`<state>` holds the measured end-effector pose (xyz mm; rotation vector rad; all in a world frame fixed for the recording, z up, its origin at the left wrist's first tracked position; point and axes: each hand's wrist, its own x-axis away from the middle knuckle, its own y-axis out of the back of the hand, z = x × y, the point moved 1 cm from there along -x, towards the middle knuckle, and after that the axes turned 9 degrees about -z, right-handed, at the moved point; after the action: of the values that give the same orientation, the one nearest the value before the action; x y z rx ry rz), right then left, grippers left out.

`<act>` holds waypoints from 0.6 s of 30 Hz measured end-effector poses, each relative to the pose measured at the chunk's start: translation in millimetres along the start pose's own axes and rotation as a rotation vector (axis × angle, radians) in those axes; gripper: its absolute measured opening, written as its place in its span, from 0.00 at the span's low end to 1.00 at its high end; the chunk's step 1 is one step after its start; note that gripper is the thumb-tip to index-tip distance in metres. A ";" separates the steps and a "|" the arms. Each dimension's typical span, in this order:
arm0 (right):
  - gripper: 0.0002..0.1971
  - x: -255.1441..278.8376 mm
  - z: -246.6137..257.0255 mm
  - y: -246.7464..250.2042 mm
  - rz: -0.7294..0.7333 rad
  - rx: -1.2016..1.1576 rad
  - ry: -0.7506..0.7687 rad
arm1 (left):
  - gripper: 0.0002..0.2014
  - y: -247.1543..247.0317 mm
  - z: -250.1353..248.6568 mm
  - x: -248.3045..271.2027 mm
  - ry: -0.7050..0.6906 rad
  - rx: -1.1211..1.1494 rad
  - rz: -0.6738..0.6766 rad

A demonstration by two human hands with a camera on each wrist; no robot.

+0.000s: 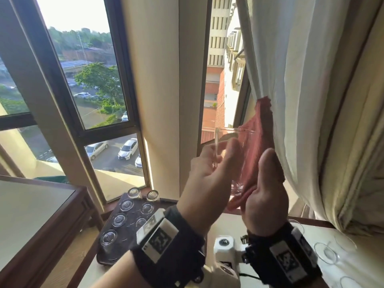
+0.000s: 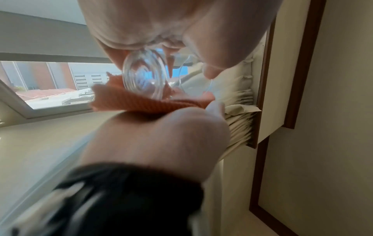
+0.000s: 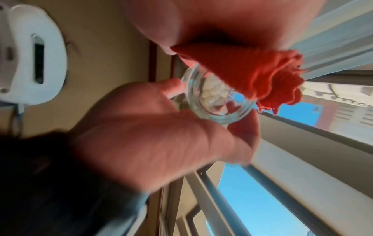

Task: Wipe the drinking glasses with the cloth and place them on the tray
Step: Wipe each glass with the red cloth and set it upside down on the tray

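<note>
My left hand [image 1: 218, 161] holds a clear drinking glass [image 1: 232, 142] raised in front of the window, its fingers curled round the glass wall. My right hand [image 1: 264, 183] grips a pinkish-red cloth [image 1: 259, 138] and presses it against the right side of the glass. The left wrist view shows the thick glass base [image 2: 143, 75] above the cloth [image 2: 151, 105]. Seen from the right wrist, the cloth [image 3: 252, 71] drapes over the glass [image 3: 212, 99]. A dark tray [image 1: 108, 260] at the lower left carries several upturned glasses [image 1: 119, 219].
More clear glasses [image 1: 326, 254] stand on the pale table at the lower right. A cream curtain [image 1: 311, 100] hangs just right of the hands. A wooden side table [image 1: 41, 215] stands left of the tray. The window [image 1: 93, 80] is behind.
</note>
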<state>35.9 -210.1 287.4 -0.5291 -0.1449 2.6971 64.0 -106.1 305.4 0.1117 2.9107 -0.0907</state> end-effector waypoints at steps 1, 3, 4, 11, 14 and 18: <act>0.36 5.5 -0.4 -5.4 -0.003 0.020 0.047 | 0.29 1.4 -4.9 -2.1 -0.005 0.030 0.010; 0.31 21.7 -3.9 -13.8 0.059 -0.028 0.021 | 0.24 8.6 -17.7 -6.8 0.003 0.101 0.000; 0.29 26.3 -9.3 -15.8 0.091 -0.071 -0.045 | 0.22 13.4 -23.2 -8.3 -0.003 0.116 0.018; 0.32 -6.5 -8.5 -9.1 0.051 -0.117 -0.036 | 0.24 2.8 -7.4 5.0 -0.003 0.033 0.028; 0.39 -2.9 -7.6 -7.6 0.059 -0.004 0.020 | 0.27 4.2 -4.0 -0.6 -0.025 -0.025 -0.026; 0.44 30.7 -16.2 -14.5 0.178 -0.033 0.001 | 0.33 18.3 -16.6 -16.2 -0.020 0.030 -0.098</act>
<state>21.0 -184.3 264.4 -0.5781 -0.1490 2.8716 77.5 -87.9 324.3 -0.0271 2.8944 -0.1511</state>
